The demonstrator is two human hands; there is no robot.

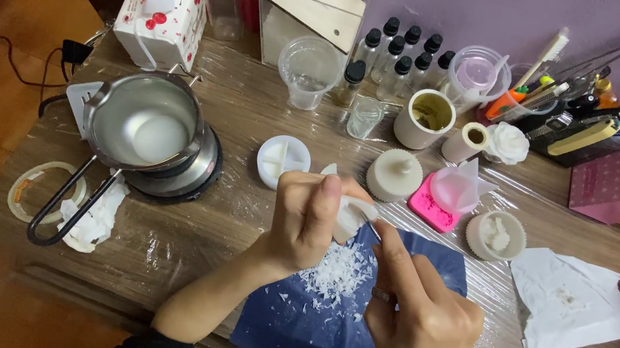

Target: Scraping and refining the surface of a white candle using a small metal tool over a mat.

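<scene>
My left hand [307, 220] grips a white wax piece [350, 215] above a dark blue sheet [284, 322]. My right hand [420, 321] reaches up to the piece from the lower right, fingertips pinched on a thin tool whose tip touches the wax; the tool is mostly hidden. A ring sits on one right finger. White wax shavings [334, 276] lie scattered on the blue sheet right under both hands.
A steel melting pot [141, 127] with a long handle sits on a small hot plate at left. Round white moulds [282, 161], a pink mould [431, 208], cups, small dark-capped bottles [399, 54], a tissue box [166, 4] and crumpled white papers [572, 301] crowd the film-covered table.
</scene>
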